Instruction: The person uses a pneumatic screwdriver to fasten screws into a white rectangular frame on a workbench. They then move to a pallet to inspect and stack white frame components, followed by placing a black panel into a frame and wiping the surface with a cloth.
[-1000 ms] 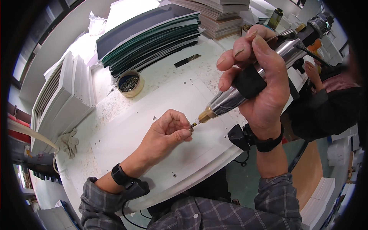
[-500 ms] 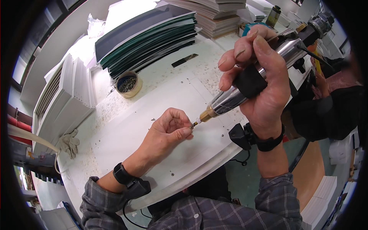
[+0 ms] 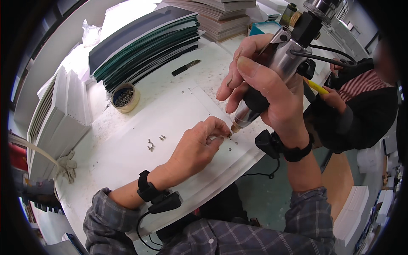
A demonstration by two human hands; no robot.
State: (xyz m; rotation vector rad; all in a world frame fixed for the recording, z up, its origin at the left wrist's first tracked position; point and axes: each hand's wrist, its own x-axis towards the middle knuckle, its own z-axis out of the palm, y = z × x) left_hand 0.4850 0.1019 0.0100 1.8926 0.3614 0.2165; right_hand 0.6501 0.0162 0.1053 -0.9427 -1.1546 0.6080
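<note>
My right hand (image 3: 272,85) is wrapped round a silver powered screwdriver (image 3: 285,59) with a black grip band, tilted so its brass nose points down and to the left. Close by the nose, my left hand (image 3: 199,144) is closed in a pinch at the bit. A tiny screw (image 3: 230,136) shows at its fingertips, mostly hidden. Both hands are over a white panel (image 3: 127,136) with small holes or fittings near its right end. Several loose screws (image 3: 151,145) lie on the panel left of my left hand.
A round tub (image 3: 135,102) of screws stands at the back left. Behind it are a stack of dark green and grey sheets (image 3: 144,46) and a black-handled blade (image 3: 185,68). White stacked panels (image 3: 63,114) and a glove (image 3: 66,166) are at left; another person (image 3: 357,102) is at right.
Both hands and the screwdriver have shifted right across the panel, and the screwdriver stands steeper. The loose screws by my left hand now show more plainly. The view has moved slightly.
</note>
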